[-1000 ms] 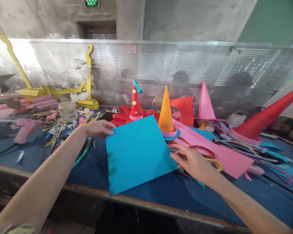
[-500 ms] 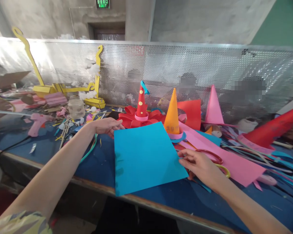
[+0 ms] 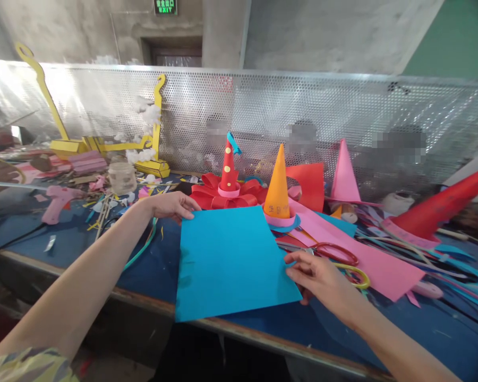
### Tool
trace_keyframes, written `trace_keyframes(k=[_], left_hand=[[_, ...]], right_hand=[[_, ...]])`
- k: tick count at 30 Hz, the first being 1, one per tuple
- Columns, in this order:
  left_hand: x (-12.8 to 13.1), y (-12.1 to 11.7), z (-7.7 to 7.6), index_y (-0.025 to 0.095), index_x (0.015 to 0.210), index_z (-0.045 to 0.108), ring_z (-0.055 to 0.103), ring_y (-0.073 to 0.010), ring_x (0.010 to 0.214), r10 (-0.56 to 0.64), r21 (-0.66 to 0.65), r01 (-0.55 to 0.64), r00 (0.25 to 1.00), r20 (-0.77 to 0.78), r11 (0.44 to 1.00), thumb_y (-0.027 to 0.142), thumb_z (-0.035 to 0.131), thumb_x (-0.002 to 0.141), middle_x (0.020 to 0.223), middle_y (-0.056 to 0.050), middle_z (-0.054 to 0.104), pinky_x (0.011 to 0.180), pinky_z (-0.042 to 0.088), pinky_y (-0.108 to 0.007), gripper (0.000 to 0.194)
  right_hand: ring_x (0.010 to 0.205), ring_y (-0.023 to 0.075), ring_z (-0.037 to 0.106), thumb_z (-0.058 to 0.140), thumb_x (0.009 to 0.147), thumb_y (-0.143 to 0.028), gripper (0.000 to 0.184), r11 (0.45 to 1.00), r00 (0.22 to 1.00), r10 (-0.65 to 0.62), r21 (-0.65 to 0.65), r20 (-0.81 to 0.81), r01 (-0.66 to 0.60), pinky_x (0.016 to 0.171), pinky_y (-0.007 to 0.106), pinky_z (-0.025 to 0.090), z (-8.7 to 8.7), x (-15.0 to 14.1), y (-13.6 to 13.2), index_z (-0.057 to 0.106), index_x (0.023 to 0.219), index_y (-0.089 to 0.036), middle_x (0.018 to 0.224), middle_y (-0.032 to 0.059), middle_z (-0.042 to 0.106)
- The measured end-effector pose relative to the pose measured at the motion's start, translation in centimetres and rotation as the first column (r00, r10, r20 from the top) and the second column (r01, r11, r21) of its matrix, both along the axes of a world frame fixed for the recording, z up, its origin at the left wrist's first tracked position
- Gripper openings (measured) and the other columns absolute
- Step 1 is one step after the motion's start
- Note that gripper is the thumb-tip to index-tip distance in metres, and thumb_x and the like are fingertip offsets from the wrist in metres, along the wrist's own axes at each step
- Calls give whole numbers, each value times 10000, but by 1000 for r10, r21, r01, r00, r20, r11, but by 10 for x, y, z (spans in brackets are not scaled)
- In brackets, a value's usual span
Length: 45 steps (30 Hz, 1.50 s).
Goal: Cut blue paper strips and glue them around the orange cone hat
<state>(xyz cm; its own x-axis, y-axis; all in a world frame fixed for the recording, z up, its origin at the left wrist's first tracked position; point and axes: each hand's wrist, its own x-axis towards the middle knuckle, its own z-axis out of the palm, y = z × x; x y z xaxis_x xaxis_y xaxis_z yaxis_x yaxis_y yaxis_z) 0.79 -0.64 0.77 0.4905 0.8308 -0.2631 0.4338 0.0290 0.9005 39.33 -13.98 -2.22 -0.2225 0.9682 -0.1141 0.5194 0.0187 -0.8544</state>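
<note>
A large blue sheet (image 3: pixel 235 265), paper or thin foam, spans the space between my hands, its near edge reaching over the table's front edge. My left hand (image 3: pixel 173 205) pinches its far left corner, thumb on top. At the right edge, my right hand (image 3: pixel 318 276) has its fingers closed on the sheet, with the fingertips partly hidden. Just beyond that hand lie scissors with red handles (image 3: pixel 338 253) and a yellow-handled pair (image 3: pixel 354 276). Behind the sheet stand an orange cone hat (image 3: pixel 278 185) and a red dotted cone hat (image 3: pixel 228 172) with red loops round its base.
Pink sheet (image 3: pixel 366 260) lies to the right, near a tilted red cone (image 3: pixel 434 212) and a pink cone (image 3: pixel 344 175). A pink glue gun (image 3: pixel 59 201), a clear jar (image 3: pixel 122 178) and scraps cover the left. Perforated metal panel (image 3: pixel 255 122) stands behind. Another person's hand (image 3: pixel 0 175) shows far left.
My left hand has closed its thumb over the sheet's far left corner, where it was spread beside it. The sheet has shifted slightly left and turned a little. My right hand stays at its edge.
</note>
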Motion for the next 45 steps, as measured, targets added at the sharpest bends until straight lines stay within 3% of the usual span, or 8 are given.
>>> trace_keyframes(k=[5, 9, 17, 21, 26, 31, 40, 45], left_hand=[[0, -3, -1, 218, 978, 704, 577, -118, 608, -12, 20, 13, 997, -70, 1000, 360, 822, 596, 701, 23, 626, 590, 481, -229, 424], [4, -1, -2, 219, 970, 701, 564, -119, 611, -6, 58, 13, 993, -116, 998, 343, 808, 598, 692, 27, 604, 574, 478, -219, 406], [13, -6, -3, 180, 885, 686, 607, -174, 647, -80, -4, 82, 962, -263, 997, 327, 787, 578, 732, -16, 638, 589, 526, -276, 355], [13, -11, 1, 189, 974, 685, 611, -179, 628, -123, -17, 124, 939, -322, 992, 375, 796, 592, 701, -12, 630, 539, 516, -251, 440], [21, -13, 5, 177, 1098, 657, 663, -202, 720, -180, 86, 225, 916, -359, 971, 488, 715, 707, 828, -70, 707, 593, 519, -248, 503], [60, -9, 1, 210, 1321, 487, 521, -262, 1229, -120, 408, 203, 968, -221, 890, 358, 719, 709, 1379, -116, 534, 917, 463, -300, 671], [81, 4, 3, 120, 1066, 629, 630, -233, 1032, -51, 557, 118, 990, -134, 822, 185, 502, 803, 1099, -128, 688, 914, 456, -359, 299], [86, -16, -1, 186, 1108, 640, 621, -252, 1036, -163, 516, 385, 891, -423, 766, 270, 719, 694, 1148, -76, 686, 824, 447, -284, 430]], right_hand=[[485, 123, 543, 587, 811, -479, 514, 997, 993, 60, -32, -99, -64, 477, 267, 502, -3, -8, -10, 432, 1215, -201, 665, -69, 485], [542, 117, 564, 553, 852, -460, 360, 988, 987, 152, -28, -57, -154, 568, 269, 504, -3, -13, -18, 552, 1063, -169, 709, -34, 500], [821, 204, 556, 560, 821, -522, 447, 996, 995, 64, 60, 80, -69, 717, 316, 530, -10, -20, -38, 586, 1116, -188, 919, 55, 535], [696, 176, 589, 528, 834, -490, 490, 997, 994, 28, 67, 101, -35, 637, 300, 526, -9, -14, -42, 513, 1224, -193, 878, 37, 527], [547, 152, 587, 448, 866, -331, 361, 974, 977, 33, 210, 212, -79, 589, 303, 518, 19, 1, -8, 572, 1178, -198, 706, -5, 560], [1158, 229, 581, 466, 781, -144, 406, 917, 924, 223, 254, 311, -307, 985, 383, 476, 42, 3, 47, 639, 1145, -197, 1214, 57, 640], [1175, 244, 581, 464, 779, -53, 515, 901, 870, 206, 261, 449, -347, 976, 412, 478, 19, -3, 72, 588, 1258, -199, 1249, 67, 639], [1121, 224, 606, 474, 806, -73, 461, 880, 848, 200, 290, 491, -376, 951, 367, 480, 15, -20, 71, 605, 1234, -184, 1234, 59, 648]])
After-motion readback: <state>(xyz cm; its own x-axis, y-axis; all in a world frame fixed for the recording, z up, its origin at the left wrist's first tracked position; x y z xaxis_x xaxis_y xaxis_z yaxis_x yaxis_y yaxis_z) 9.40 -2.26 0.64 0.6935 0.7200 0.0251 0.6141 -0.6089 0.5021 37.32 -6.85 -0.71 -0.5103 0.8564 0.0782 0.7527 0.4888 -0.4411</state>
